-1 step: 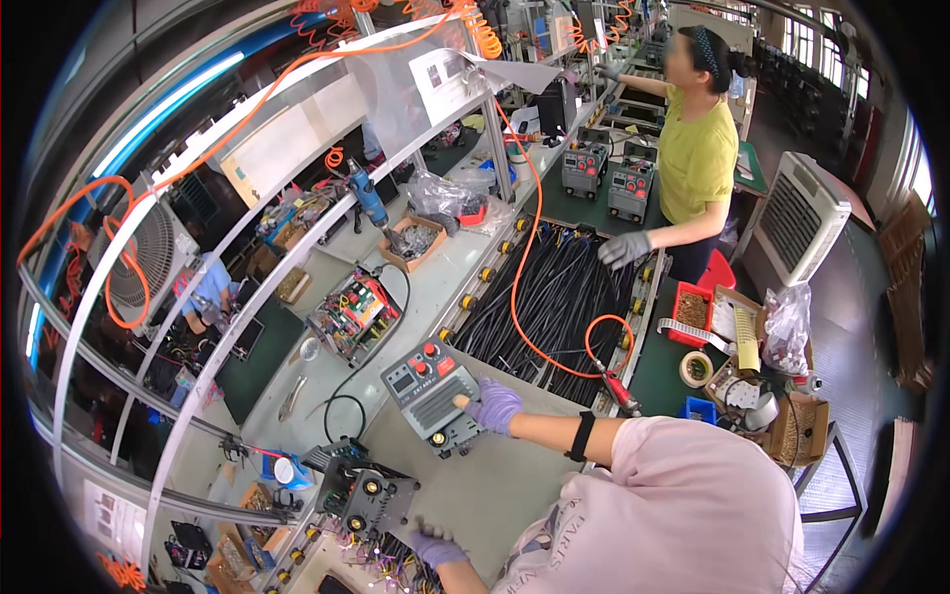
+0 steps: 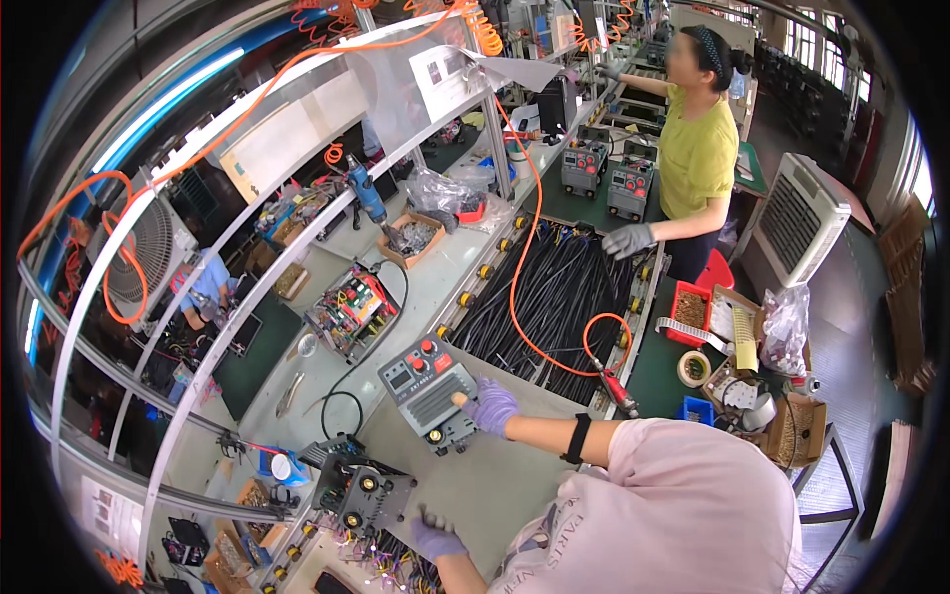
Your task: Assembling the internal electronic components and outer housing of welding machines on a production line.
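My right hand (image 2: 492, 406), in a purple glove with a bare thumb tip, grips the edge of a grey machine front panel (image 2: 433, 394). The panel has red knobs, a small display and vent slots, and dark fittings show at its lower end. Nearer the lower edge, my left hand (image 2: 435, 540) wears a purple glove with dark fingertips. Its fingers are apart and hold nothing I can see. Beside it stands a dark metal plate assembly (image 2: 371, 495) with round brass-coloured sockets. Bundled coloured wires (image 2: 396, 556) lie next to that hand.
Black cables (image 2: 539, 307) fill a tray beyond the panel, crossed by an orange air hose (image 2: 515, 297). An open circuit assembly (image 2: 351, 309) and a box of small parts (image 2: 411, 238) sit leftward. A co-worker's grey-gloved hand (image 2: 629, 241) hovers by the tray's far right edge.
My left hand has risen slightly, with its fingers moved up a little toward the metal plate. The co-worker's near hand has shifted a little upward. My right hand keeps its grip on the panel.
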